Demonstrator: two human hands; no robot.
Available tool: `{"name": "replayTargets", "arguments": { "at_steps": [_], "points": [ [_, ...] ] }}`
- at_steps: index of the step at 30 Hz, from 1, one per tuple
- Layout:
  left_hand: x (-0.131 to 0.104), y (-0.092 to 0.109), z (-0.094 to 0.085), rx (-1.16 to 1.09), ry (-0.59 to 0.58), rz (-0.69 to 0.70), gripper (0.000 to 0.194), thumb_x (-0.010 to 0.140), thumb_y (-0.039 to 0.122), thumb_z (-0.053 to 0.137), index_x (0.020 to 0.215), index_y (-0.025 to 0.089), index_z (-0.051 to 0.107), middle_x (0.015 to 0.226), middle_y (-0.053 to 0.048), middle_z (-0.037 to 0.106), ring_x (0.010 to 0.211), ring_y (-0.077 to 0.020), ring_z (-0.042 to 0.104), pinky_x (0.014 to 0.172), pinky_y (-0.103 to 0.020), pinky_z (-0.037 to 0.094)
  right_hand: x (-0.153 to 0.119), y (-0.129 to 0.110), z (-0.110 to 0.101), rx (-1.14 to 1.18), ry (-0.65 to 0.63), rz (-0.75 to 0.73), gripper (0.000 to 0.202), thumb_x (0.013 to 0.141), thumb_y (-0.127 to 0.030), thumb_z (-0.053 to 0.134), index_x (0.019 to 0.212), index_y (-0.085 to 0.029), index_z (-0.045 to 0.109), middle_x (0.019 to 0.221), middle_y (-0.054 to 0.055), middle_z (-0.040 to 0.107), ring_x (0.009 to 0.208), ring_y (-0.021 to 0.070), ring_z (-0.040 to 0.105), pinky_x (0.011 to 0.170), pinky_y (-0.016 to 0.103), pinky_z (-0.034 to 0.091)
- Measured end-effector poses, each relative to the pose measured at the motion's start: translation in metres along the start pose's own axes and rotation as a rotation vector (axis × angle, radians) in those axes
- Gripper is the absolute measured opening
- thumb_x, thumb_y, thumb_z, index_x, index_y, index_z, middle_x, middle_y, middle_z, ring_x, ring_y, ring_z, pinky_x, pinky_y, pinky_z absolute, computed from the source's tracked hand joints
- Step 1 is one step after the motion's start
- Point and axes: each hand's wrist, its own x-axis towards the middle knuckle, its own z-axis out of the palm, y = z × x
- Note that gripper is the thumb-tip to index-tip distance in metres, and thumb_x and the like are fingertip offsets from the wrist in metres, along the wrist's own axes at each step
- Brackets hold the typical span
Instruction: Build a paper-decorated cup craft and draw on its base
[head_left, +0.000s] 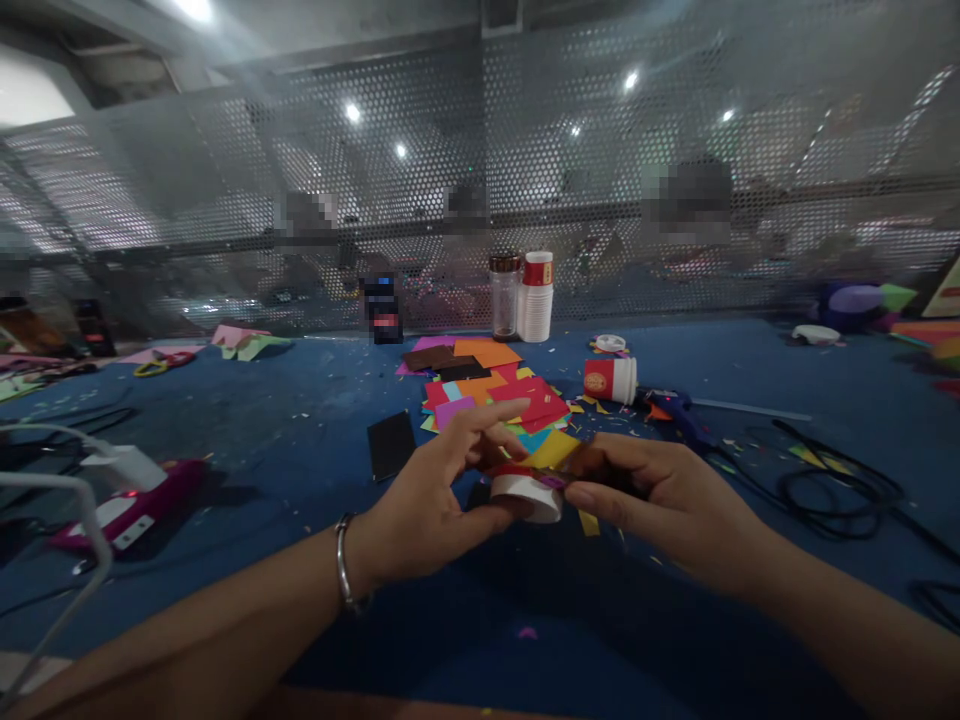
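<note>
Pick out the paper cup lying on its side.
The red-and-white paper cup beside the blue glue gun; the stacked cups beside the clear bottle stand vertically.

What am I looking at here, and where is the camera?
There is no machine: this single picture comes from a camera on a person's head, looking forward and down at their bare hands. The left hand holds a short, round white piece; the right hand is close against it, near a yellow paper piece. On the blue tabletop lie a pile of multicoloured paper sheets and a red-and-white paper cup on its side.
</note>
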Motion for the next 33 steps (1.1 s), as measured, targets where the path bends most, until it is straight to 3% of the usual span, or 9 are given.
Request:
{"name": "replayTargets", "arguments": {
  "at_steps": [3,6,9,20,28,33],
  "points": [
    [0.002,0.004,-0.003,-0.023,-0.035,-0.144,0.058,0.079,0.016,0.075,0.130,0.025,0.051,0.108,-0.005,0.067,0.093,-0.0165,0.069,0.083,-0.031,0.060,0.000,-0.001,-0.001,-0.005,0.003,-0.010,0.036,0.087,-0.056,0.063,0.082,-0.020,0.067,0.078,0.003,0.063,0.071,0.0159,0.055,0.058,0.026,0.042],
    [0.007,0.009,-0.007,-0.078,-0.081,-0.373,0.040,0.079,0.025,0.076,0.115,0.020,0.059,0.100,-0.005,0.070,0.086,-0.0160,0.069,0.079,-0.031,0.059,0.001,-0.001,-0.002,-0.019,0.032,-0.032,0.033,0.088,-0.052,0.062,0.079,-0.020,0.064,0.075,0.002,0.060,0.069,0.0148,0.053,0.058,0.025,0.042],
    [0.009,0.008,-0.011,-0.150,-0.091,-0.454,0.026,0.078,0.029,0.076,0.099,0.017,0.064,0.090,-0.004,0.072,0.081,-0.0152,0.067,0.077,-0.030,0.056,0.001,-0.002,-0.002,-0.055,0.081,-0.041,0.032,0.087,-0.049,0.063,0.072,-0.020,0.061,0.069,-0.001,0.055,0.063,0.0129,0.049,0.055,0.024,0.040],
    [0.010,0.007,-0.014,-0.059,-0.033,-0.353,0.016,0.078,0.028,0.078,0.089,0.019,0.070,0.082,0.000,0.069,0.073,-0.0115,0.062,0.071,-0.024,0.050,0.002,-0.001,-0.003,-0.063,0.086,-0.020,0.032,0.086,-0.053,0.063,0.078,-0.022,0.067,0.069,0.000,0.059,0.062,0.0133,0.051,0.054,0.024,0.041],
    [0.010,0.008,-0.014,-0.016,-0.086,-0.258,0.012,0.082,0.023,0.074,0.093,0.019,0.071,0.082,0.000,0.071,0.074,-0.0111,0.062,0.071,-0.023,0.050,0.002,-0.001,-0.004,-0.089,0.077,-0.021,0.034,0.086,-0.054,0.062,0.077,-0.022,0.067,0.071,0.001,0.060,0.064,0.0145,0.053,0.056,0.026,0.042],
    [0.010,0.009,-0.015,-0.018,-0.068,-0.276,0.021,0.083,0.026,0.074,0.102,0.018,0.070,0.088,-0.002,0.071,0.077,-0.0126,0.063,0.074,-0.026,0.052,0.002,-0.002,-0.004,-0.066,0.088,-0.012,0.032,0.085,-0.053,0.064,0.079,-0.022,0.069,0.073,0.001,0.062,0.066,0.0146,0.055,0.058,0.026,0.044]
  ]
}}
